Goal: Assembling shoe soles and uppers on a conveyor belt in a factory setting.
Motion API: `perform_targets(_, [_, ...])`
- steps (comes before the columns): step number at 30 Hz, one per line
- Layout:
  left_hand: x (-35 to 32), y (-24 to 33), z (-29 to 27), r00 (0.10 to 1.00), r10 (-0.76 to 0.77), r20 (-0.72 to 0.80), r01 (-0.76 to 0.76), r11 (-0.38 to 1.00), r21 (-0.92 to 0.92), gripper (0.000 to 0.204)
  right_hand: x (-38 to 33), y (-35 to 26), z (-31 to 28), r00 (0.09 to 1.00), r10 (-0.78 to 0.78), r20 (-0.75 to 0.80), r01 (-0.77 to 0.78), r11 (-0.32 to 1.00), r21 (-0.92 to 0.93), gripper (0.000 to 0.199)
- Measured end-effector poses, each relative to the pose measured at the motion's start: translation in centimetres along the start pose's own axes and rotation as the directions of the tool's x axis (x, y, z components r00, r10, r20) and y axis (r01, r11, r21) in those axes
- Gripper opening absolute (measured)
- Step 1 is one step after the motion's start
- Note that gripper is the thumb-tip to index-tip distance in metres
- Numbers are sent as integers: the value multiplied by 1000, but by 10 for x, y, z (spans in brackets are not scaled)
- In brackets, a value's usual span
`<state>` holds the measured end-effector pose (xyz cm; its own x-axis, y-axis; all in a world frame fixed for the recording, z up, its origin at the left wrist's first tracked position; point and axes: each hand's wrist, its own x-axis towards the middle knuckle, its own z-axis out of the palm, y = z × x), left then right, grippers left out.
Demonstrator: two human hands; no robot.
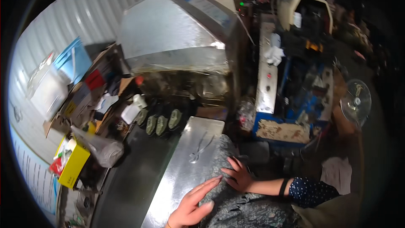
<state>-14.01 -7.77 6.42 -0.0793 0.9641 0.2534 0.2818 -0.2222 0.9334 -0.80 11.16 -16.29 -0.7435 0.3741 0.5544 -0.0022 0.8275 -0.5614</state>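
My left hand [195, 206] is open, its fingers stretched out and the thumb apart, over the edge of a shiny metal tabletop [173, 181]. Its fingertips reach toward my right hand [238, 177], which is open too, fingers spread on a dark patterned apron [253, 211]. Neither hand shows anything held. A pair of scissors or a similar slim metal tool [198, 151] lies on the tabletop, beyond my hands. Several dark shoes [161, 123] with pale green laced fronts stand side by side at the far end of the dark conveyor belt [135, 177], left of the tabletop.
A metal hood [168, 29] covers the belt's far end. On the left are a yellow box [75, 164], a plastic bag [105, 150] and a white jug [48, 93]. A blue-framed machine [291, 131] and a round fan [355, 101] stand on the right.
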Motion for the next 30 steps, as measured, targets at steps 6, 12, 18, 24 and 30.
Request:
perform_targets(6, [28, 90, 63, 867, 445, -225, -351, 224, -909, 47, -12, 5, -8, 997, 67, -24, -66, 998, 14, 51])
perform_targets(12, [54, 76, 77, 585, 810, 24, -454, 352, -819, 61, -13, 10, -1, 997, 71, 28, -71, 997, -6, 49])
perform_targets(18, [43, 75, 83, 705, 661, -259, -621, 397, -676, 41, -12, 7, -5, 999, 45, 14, -45, 999, 22, 49])
perform_targets(24, [84, -4, 70, 901, 413, -130, -369, 890, 269, 26, -13, 15, -4, 999, -10, -40, 8, 999, -40, 49])
perform_targets(30, [66, -148, 126, 895, 344, 282, -414, 409, 813, 33, -27, 12, 45, 957, 259, -128, -254, 966, 56, 46])
